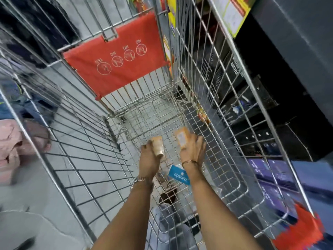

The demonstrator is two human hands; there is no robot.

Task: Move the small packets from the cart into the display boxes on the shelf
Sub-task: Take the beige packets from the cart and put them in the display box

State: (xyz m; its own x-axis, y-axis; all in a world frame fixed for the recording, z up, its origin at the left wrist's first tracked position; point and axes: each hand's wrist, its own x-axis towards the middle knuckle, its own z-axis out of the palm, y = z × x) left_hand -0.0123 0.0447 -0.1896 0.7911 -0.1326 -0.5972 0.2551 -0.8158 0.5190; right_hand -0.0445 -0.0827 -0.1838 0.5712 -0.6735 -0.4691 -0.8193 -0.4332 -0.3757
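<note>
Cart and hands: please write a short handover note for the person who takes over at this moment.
Left hand: holds one tan packet.
Right hand: holds a second tan packet.
Both hands are low inside the wire cart.
A blue packet lies on the cart floor under the right wrist.
Done: two packets picked up.
Left: carry them to the shelf on the right; display boxes not clearly seen.

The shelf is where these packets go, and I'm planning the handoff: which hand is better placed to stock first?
Probably the right hand. It holds an orange packet beside the cart's right wall, the side nearest the dark shelving. The left hand, also holding a packet, sits farther away.
</note>
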